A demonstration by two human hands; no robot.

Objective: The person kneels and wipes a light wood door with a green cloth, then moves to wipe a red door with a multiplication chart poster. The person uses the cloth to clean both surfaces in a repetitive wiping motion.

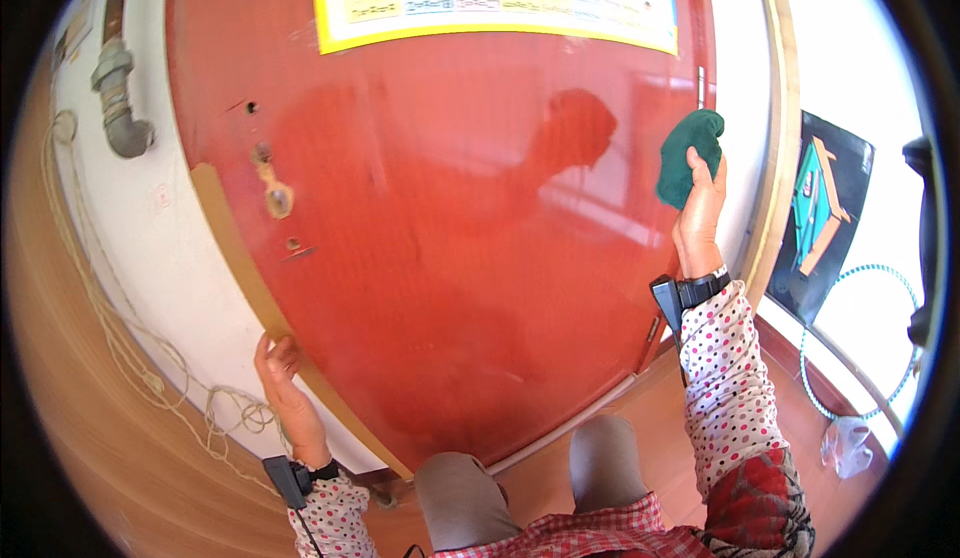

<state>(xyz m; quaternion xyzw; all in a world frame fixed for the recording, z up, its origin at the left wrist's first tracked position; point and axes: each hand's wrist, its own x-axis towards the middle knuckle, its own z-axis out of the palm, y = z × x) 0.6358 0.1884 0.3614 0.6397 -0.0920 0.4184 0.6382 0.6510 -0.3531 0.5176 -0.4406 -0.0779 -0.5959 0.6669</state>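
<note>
A red door [430, 288] with a glossy, reflecting face stands in front of me. My right hand [703, 213] grips a bunched dark green cloth [685, 153], pressed at the door's right side near the hinge edge. The thumb lies over the cloth; the other fingers are mostly hidden. Lower left, my left hand [292, 403] has its fingers curled at the door's tan side edge [318, 383], seemingly holding it. A worn lock plate [275, 193] and small holes sit on the door's left part.
A chart with a yellow border [500, 8] hangs high on the door. Left are a grey pipe [118, 98] and a looped cord [150, 388]. Right are a wooden strip [775, 158], a black board [835, 198], a hoop [805, 358] and a plastic bag [847, 446].
</note>
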